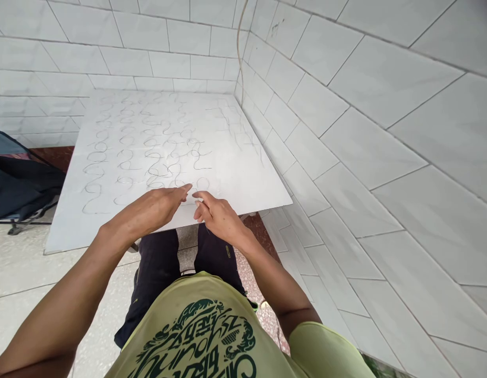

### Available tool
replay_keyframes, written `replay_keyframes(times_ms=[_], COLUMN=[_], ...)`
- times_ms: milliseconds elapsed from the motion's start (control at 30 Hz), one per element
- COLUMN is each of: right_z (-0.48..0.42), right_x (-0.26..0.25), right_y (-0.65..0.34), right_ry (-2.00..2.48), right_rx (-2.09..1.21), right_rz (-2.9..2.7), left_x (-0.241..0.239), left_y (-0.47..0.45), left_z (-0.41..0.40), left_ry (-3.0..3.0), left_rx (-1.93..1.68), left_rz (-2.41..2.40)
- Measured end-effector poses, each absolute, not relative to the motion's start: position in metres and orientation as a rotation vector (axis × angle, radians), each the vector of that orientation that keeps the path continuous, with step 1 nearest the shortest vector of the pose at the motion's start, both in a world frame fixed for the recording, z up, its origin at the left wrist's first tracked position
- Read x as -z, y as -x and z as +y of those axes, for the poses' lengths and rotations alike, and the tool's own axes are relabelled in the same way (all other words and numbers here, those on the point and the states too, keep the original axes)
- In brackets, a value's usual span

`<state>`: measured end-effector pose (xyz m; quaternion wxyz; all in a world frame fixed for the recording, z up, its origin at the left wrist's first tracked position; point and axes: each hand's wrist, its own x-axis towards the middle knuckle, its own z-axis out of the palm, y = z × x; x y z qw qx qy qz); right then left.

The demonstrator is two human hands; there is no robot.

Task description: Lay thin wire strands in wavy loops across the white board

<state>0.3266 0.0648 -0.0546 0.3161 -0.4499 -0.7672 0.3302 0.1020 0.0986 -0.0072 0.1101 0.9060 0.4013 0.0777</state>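
Note:
A large white board (251, 186) lies before me, with many thin dark curled strands (161, 157) set out on it in rows. My left hand (160, 207) reaches in over the near edge, its fingers pressed together and pointing right. Just across a small gap, my right hand (220, 214) has its index finger bent and the thumb below it. Anything between the fingers of either hand is too fine to make out. A looped strand (203, 184) lies just beyond my right fingertips.
Several straighter strands (237, 126) lie at the board's far right. White tiled walls (353, 126) close in behind and on the right. A cable (239, 47) hangs in the corner. At left stands a folding chair (19, 184) with dark cloth on it.

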Motion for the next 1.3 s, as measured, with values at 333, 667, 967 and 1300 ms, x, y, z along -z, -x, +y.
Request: replay_keyframes(times_ms=[333, 667, 967, 1300], right_z=[0.072, 0.065, 0.062, 0.052], right_x=[0.052, 0.054, 0.054, 0.060], right_y=[-0.312, -0.284, -0.296, -0.306], right_ry=[1.259, 1.358, 1.276, 1.107], right_rx=[-0.673, -0.633, -0.835, -1.041], right_rz=[-2.166, -2.128, -1.994, -1.995], left_x=[0.005, 0.018, 0.010, 0.005], left_y=[-0.099, -0.115, -0.097, -0.083], left_z=[0.089, 0.092, 0.103, 0.113], left_ry=[-2.727, -2.649, -2.478, -2.301], left_rx=[-0.292, -0.547, -0.406, -0.429], left_rz=[1.279, 1.424, 1.208, 1.140])
